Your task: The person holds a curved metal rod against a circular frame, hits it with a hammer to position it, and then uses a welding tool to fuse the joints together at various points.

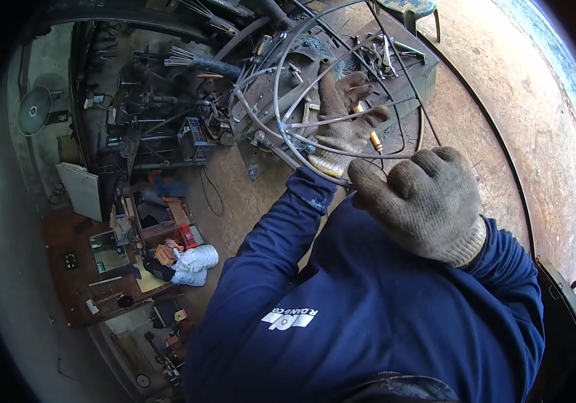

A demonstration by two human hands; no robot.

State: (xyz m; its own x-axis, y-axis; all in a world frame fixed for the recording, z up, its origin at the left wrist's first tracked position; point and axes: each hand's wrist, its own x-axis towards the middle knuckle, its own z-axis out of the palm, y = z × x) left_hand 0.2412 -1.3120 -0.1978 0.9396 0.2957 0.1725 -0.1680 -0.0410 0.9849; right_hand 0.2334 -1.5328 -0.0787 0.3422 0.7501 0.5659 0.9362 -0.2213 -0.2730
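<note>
A round frame of bent metal rods stands before me, its rods meeting at a shiny joint. My left hand, in a brown knit glove, reaches in among the rods with its fingers spread and nothing in its grasp. My right hand, gloved the same way, is closed at the frame's near right side, where a curved rod runs to its fingers. Its palm is hidden from view. Beside the left hand's fingers lies a tool with an orange-yellow handle.
A metal workbench carries pliers and other hand tools. Bundled rods and a grey crate are on the left. Lower left are a brown table and a white sack. A dark hose curves along the right.
</note>
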